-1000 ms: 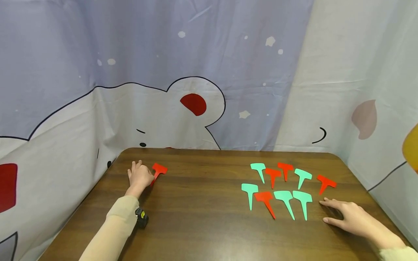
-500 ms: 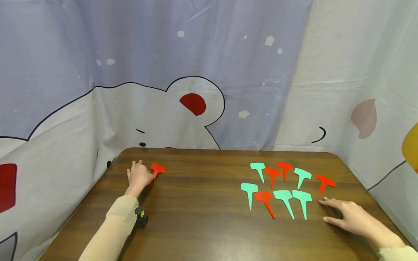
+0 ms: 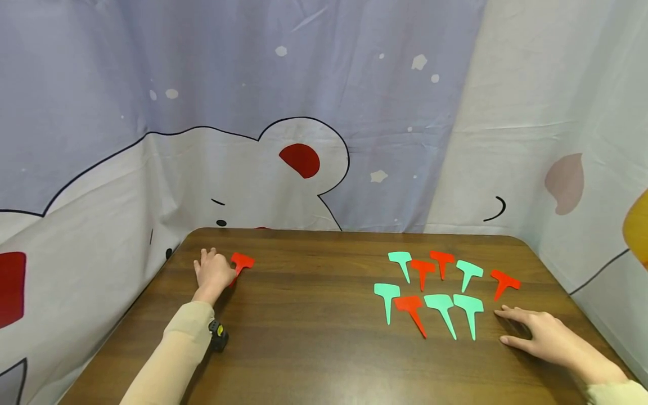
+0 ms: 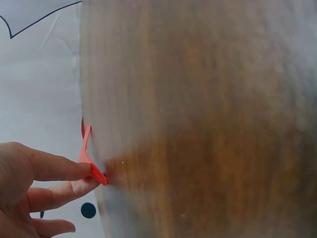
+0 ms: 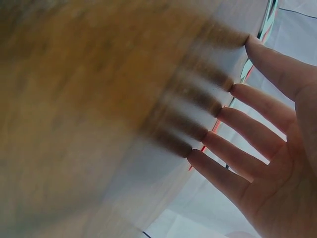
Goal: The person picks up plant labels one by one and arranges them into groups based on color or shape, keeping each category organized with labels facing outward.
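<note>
Red T-shaped tag [image 3: 243, 260] at the far left of the counter [image 3: 304, 337], pinched along its stem between the fingertips of the left hand [image 3: 214, 273]. Right hand [image 3: 549, 337] spread, fingertips down on the counter, beside other red and green tags [image 3: 439, 304].

Tag looks like thin plastic: probably light, fairly stiff, a little slick; narrow stem may flex. Broad head likely offers the surer hold.

Stem tip hidden from the head view; left-wrist view nearly edge-on. Any lift: cannot tell.
</note>
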Available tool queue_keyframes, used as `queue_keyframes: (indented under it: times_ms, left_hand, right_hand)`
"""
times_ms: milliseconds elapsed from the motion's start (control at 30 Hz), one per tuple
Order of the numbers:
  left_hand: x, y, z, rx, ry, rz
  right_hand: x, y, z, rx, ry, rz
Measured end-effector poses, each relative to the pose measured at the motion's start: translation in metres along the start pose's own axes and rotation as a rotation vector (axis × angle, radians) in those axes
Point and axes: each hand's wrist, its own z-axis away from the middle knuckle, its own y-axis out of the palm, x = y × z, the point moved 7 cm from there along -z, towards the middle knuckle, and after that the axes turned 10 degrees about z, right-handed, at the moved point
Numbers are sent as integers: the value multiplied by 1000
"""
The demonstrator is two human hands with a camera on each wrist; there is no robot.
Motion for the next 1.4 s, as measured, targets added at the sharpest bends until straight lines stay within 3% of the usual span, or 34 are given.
queue_keyframes:
  times_ms: [700,1400]
  left_hand:
    - [4,-2,2,-2,-10,-34]
    - [-1,-4,8,-35,23,-47]
  right_hand:
    - [1,0,0,16,-1,-9]
    - [1,-1,1,-22,-13,2]
